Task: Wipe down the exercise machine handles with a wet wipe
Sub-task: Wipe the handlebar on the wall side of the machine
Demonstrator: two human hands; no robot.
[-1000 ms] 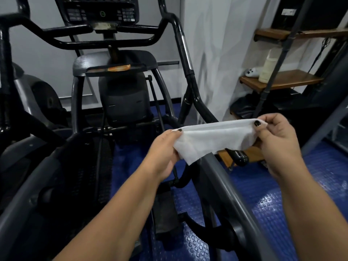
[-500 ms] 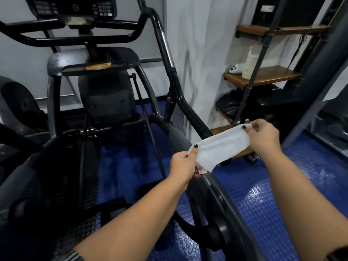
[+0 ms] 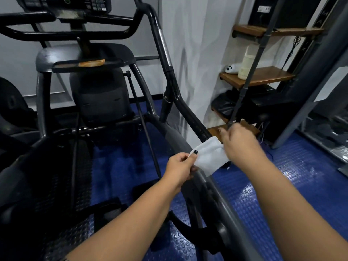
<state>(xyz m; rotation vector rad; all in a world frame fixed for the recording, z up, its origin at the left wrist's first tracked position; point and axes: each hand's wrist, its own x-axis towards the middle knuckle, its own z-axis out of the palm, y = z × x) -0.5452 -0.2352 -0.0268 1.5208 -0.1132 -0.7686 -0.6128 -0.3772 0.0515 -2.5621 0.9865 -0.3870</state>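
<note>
A white wet wipe (image 3: pixel 209 157) is draped over the low end of the machine's black right handle bar (image 3: pixel 165 59), which slopes down from upper centre to my hands. My left hand (image 3: pixel 180 167) pinches the wipe's left corner between thumb and finger. My right hand (image 3: pixel 243 144) covers the wipe's right side and holds it against the bar; its fingertips are hidden. A grey side rail (image 3: pixel 220 200) runs below the wipe toward the bottom right.
The black console (image 3: pixel 66 2) and fixed black handlebars (image 3: pixel 62 32) sit at top left above a tray (image 3: pixel 84 64) with an orange item. Wooden shelves (image 3: pixel 258 76) with a white bottle stand at the right. A white curtain hangs behind the bar. Blue studded flooring lies below.
Both hands have come closer together and lower, bringing the stretched wipe down onto the handle bar's lower end. The view has shifted down and right.
</note>
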